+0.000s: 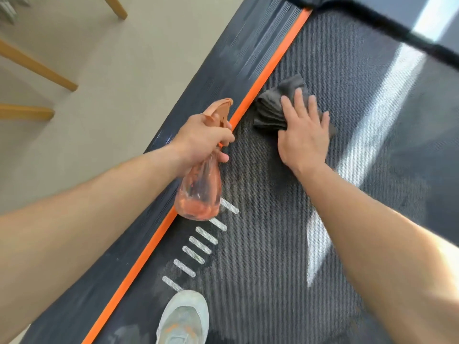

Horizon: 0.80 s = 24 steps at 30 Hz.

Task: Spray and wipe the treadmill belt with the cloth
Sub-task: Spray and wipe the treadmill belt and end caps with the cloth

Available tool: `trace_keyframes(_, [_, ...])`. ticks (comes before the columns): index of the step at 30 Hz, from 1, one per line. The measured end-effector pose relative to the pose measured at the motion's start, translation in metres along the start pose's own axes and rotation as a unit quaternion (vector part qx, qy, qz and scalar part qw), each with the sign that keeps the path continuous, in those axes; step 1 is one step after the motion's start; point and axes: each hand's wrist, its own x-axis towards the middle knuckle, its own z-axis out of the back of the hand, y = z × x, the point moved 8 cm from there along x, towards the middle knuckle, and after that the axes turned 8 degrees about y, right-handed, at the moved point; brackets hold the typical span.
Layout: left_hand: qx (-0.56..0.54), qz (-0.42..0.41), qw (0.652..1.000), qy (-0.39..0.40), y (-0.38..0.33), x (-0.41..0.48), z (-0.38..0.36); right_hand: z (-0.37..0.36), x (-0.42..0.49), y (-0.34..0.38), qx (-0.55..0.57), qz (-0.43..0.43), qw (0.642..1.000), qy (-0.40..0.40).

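Right, from my feed both forearms reach forward over the treadmill belt. The left hand is turned thumb-side up, its fingers clenched round the neck of the spray bottle. The bottle's orange head points ahead and its clear orange body hangs below the fist, over the orange strip at the belt's edge. The right hand lies palm down with its fingers straight and spread, grasping nothing, pressed flat on the grey cloth.

The cloth sits crumpled on the belt just beside the orange strip. Its folds bunch out to the left of the fingers, and a corner shows past the little finger.

The palm covers the near part of the cloth, and the fist hides the bottle's neck. I cannot tell whether a finger is on the trigger. A pale shoe on the belt is cut off by the bottom edge, near the white dashes.
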Motion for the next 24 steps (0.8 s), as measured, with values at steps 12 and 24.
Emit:
trace_keyframes(12, [-0.002, 0.003, 1.0, 0.02, 0.004, 0.007, -0.016, -0.086, -0.148, 0.053, -0.105, 0.304, 0.945, 0.056])
trace_keyframes(24, [0.018, -0.002, 1.0, -0.007, 0.003, -0.005, -0.002, -0.044, -0.084, 0.044, -0.019, 0.081, 0.997, -0.003])
